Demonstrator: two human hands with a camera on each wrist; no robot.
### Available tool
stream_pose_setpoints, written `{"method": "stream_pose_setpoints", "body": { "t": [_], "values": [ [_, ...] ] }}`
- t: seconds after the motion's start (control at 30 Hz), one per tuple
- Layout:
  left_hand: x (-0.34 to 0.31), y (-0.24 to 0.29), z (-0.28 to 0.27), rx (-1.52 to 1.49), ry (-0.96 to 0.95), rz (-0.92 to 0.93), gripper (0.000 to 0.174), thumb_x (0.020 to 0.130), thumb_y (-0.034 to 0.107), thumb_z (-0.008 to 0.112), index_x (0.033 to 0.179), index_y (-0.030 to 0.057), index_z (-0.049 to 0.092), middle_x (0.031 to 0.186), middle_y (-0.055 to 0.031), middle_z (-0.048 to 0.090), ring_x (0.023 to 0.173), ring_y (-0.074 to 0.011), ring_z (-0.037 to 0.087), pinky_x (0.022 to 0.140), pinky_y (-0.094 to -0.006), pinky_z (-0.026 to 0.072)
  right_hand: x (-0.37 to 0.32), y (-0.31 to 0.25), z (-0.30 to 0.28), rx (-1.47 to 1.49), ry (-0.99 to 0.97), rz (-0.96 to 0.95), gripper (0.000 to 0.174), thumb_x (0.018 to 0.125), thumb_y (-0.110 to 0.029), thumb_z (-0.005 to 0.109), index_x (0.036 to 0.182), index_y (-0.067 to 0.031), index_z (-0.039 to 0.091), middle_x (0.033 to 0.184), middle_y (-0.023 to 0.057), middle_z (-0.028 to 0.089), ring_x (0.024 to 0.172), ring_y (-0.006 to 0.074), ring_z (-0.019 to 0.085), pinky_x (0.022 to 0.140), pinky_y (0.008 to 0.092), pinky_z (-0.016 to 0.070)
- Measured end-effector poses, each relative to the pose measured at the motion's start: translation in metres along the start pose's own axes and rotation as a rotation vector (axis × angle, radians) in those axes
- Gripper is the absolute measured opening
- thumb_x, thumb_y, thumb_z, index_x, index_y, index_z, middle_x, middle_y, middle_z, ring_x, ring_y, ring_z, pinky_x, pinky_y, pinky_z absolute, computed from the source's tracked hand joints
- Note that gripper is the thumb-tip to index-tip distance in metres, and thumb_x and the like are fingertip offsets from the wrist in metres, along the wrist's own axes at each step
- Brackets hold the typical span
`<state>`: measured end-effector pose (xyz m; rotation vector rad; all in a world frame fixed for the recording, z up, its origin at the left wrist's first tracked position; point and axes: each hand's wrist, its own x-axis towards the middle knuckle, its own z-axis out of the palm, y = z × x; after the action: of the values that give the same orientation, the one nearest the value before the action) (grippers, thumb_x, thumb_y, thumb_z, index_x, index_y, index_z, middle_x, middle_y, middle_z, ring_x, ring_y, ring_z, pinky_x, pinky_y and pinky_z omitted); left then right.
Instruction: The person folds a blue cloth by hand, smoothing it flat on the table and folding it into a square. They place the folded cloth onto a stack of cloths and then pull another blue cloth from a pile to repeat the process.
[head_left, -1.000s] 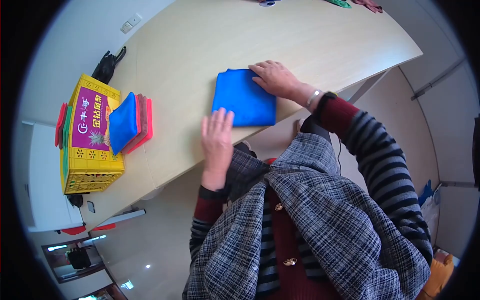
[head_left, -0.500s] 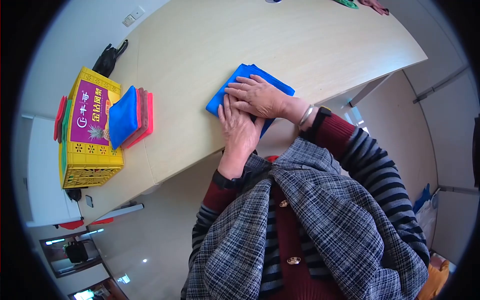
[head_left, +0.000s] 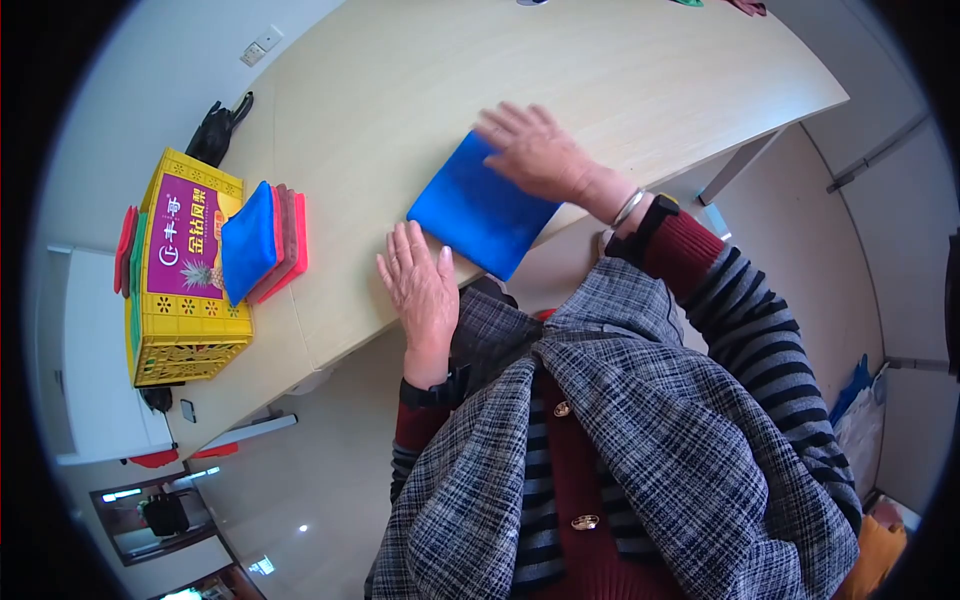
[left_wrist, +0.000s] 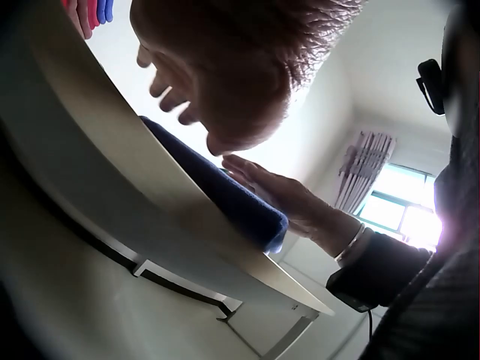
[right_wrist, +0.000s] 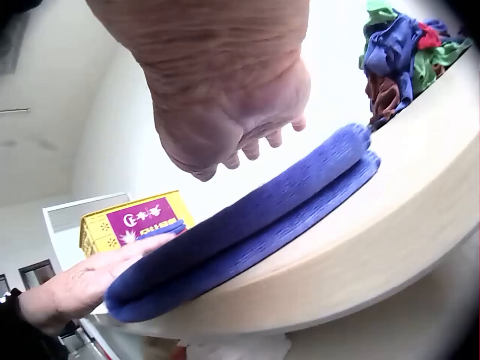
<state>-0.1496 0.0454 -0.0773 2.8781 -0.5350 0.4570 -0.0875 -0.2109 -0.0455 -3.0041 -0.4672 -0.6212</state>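
A blue towel [head_left: 485, 225], folded into a flat pad, lies at the table's front edge, one corner jutting past it. In the right wrist view the towel [right_wrist: 247, 225] shows two thick folded layers. My left hand [head_left: 422, 290] is beside the towel's left corner, fingers straight and spread. My right hand [head_left: 540, 158] is over the far right part of the towel, slightly blurred, its fingers extended. From the right wrist a gap shows between that hand [right_wrist: 232, 112] and the cloth. Neither hand grips anything.
On the left stands a yellow crate [head_left: 190, 340] with a purple label. Folded blue, brown and red towels [head_left: 250, 245] lean against its near side. A black bag [head_left: 212, 135] sits behind it. A heap of crumpled cloths [right_wrist: 409, 60] lies at the table's far side.
The towel first lay squarer to me, then turned with both hands laid on it. Since then my left hand has slid off leftward and my right hand has lifted away from it.
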Motion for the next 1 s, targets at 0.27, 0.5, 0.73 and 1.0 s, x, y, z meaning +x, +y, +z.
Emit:
{"method": "stream_pose_setpoints", "body": {
  "t": [0.27, 0.5, 0.73, 1.0],
  "values": [
    [-0.005, 0.023, -0.024, -0.203, -0.033, 0.309, 0.077, 0.087, 0.029, 0.071, 0.153, 0.0076, 0.037, 0.159, -0.0165, 0.034, 0.147, -0.0357, 0.031, 0.121, -0.0543, 0.0210, -0.003, -0.021, 0.025, 0.235, -0.071, -0.233, 0.057, 0.103, -0.050, 0.040, 0.148, -0.0153, 0.047, 0.156, 0.0096, 0.042, 0.147, 0.0315, 0.033, 0.120, 0.0519, 0.0244],
    [0.015, 0.030, 0.006, -0.144, 0.027, 0.375, 0.085, 0.074, 0.024, 0.082, 0.148, 0.0097, 0.044, 0.155, -0.0148, 0.039, 0.144, -0.0330, 0.036, 0.119, -0.0561, 0.0243, -0.025, 0.009, 0.018, 0.258, -0.066, -0.155, 0.062, 0.102, -0.055, 0.041, 0.149, -0.0143, 0.046, 0.157, 0.0093, 0.041, 0.147, 0.0315, 0.033, 0.121, 0.0512, 0.0234],
    [0.021, 0.033, 0.014, -0.198, 0.088, 0.460, 0.079, 0.073, 0.017, 0.081, 0.144, 0.0093, 0.049, 0.150, -0.0143, 0.046, 0.141, -0.0301, 0.042, 0.119, -0.0525, 0.0282, -0.073, 0.009, -0.020, 0.292, -0.131, -0.233, 0.073, 0.093, -0.057, 0.059, 0.151, -0.0160, 0.042, 0.158, 0.0096, 0.039, 0.149, 0.0318, 0.030, 0.121, 0.0546, 0.0215],
    [0.034, 0.032, -0.028, -0.209, 0.268, 0.511, 0.056, 0.076, 0.010, 0.079, 0.129, 0.0065, 0.061, 0.126, -0.0121, 0.066, 0.118, -0.0308, 0.063, 0.108, -0.0449, 0.0444, -0.058, 0.023, -0.018, 0.303, -0.011, -0.212, 0.072, 0.079, -0.029, 0.081, 0.142, -0.0139, 0.050, 0.145, 0.0124, 0.053, 0.138, 0.0347, 0.047, 0.116, 0.0525, 0.0347]
  ]
}}
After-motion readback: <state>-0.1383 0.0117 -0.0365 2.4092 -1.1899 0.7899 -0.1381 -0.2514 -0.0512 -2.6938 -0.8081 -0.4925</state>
